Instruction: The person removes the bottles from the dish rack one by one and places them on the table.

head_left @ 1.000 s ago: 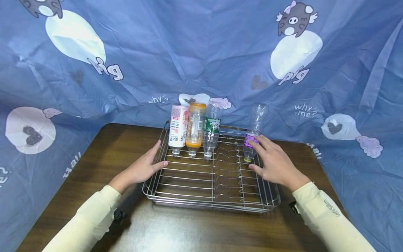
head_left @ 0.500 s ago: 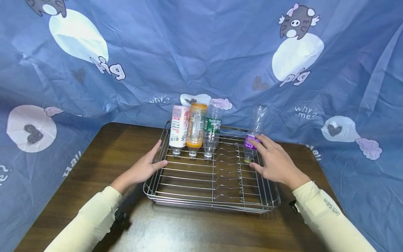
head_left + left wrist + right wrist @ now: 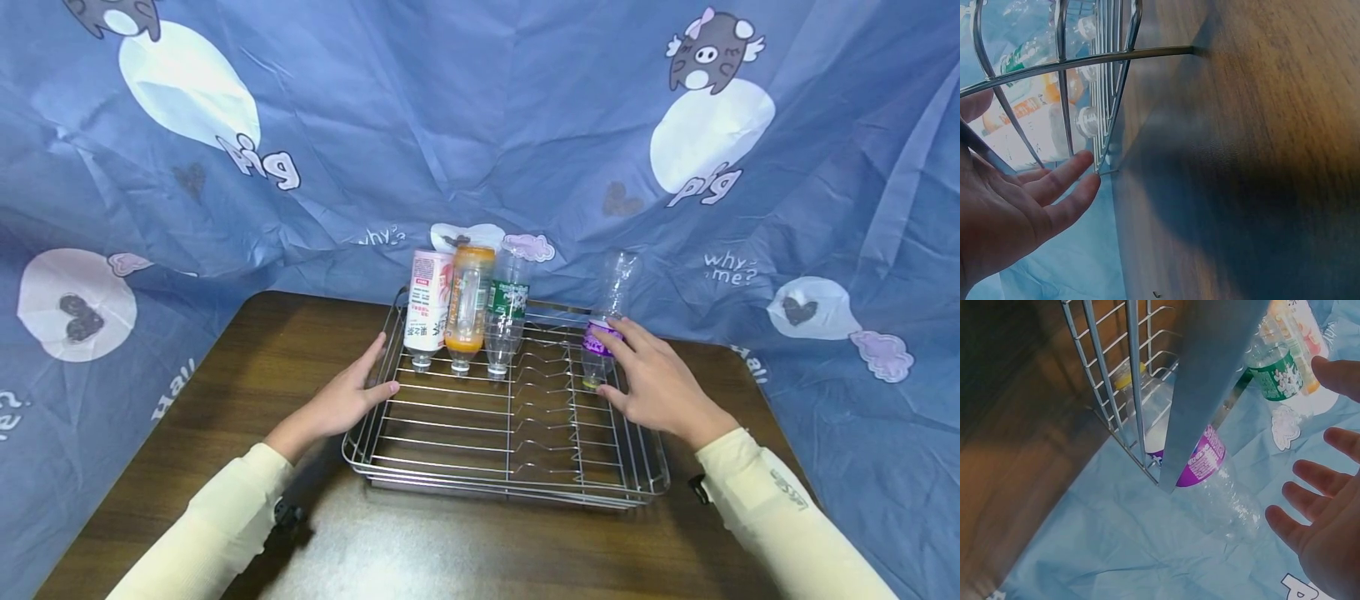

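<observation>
A wire dish rack (image 3: 506, 479) stands on the table. My left hand (image 3: 341, 400) lies along its left side, fingers fairly straight; in the left wrist view the fingers (image 3: 1069, 194) are beside the side wires. My right hand (image 3: 663, 383) hovers by the right rim, fingers spread and holding nothing. In the right wrist view these fingers (image 3: 1319, 506) are apart from the purple-labelled bottle (image 3: 1207, 462), which stands upside down at the rack's back right. Three more upside-down bottles line the back left: pink-and-white (image 3: 426, 304), orange-labelled (image 3: 467, 312) and green-labelled (image 3: 506, 300).
The dark wooden table (image 3: 450, 550) reaches past the rack on both sides and in front. Behind it hangs a blue cloth (image 3: 465, 125) with pig prints, close to the bottles. Bent wire dividers (image 3: 540, 408) rise in the rack's right half.
The head view has shifted a little. Both hands and all the bottles keep almost the same places around and in the rack.
</observation>
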Demonstrator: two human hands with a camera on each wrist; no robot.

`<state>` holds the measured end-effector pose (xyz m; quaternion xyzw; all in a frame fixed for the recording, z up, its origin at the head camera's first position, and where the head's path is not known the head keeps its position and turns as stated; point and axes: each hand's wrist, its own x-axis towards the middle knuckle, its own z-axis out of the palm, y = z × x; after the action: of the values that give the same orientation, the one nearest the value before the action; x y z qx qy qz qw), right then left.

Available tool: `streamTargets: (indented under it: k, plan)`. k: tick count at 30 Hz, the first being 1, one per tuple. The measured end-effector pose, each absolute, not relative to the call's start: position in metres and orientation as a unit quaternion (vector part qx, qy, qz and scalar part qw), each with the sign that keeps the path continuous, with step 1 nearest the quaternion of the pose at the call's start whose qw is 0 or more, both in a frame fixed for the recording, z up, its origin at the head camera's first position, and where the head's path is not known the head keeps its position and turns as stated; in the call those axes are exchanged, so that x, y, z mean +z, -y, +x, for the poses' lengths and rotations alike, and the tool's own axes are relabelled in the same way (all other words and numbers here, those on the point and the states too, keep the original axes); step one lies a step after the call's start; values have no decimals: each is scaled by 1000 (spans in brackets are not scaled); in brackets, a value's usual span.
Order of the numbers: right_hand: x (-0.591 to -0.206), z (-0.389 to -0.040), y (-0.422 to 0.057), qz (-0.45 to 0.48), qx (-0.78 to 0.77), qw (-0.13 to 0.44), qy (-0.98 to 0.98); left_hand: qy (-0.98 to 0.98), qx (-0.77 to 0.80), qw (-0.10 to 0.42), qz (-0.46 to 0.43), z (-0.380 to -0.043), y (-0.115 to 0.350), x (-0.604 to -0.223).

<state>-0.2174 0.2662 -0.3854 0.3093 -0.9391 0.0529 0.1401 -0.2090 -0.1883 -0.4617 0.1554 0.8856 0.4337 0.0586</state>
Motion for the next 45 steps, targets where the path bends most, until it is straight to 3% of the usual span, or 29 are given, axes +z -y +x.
streamTargets:
  k: [12,26,45]
  plan:
    - [-385,-221,-269,309,50,133,940,-881,443,59,155,-208,189,-464]
    - [-387,-228,-271,375,-34,192,906,-879,448,64,149,-207,188,-461]
    - [-388,-233,-274,383,-44,185,904,-881,446,65,147,-208,187,-461]
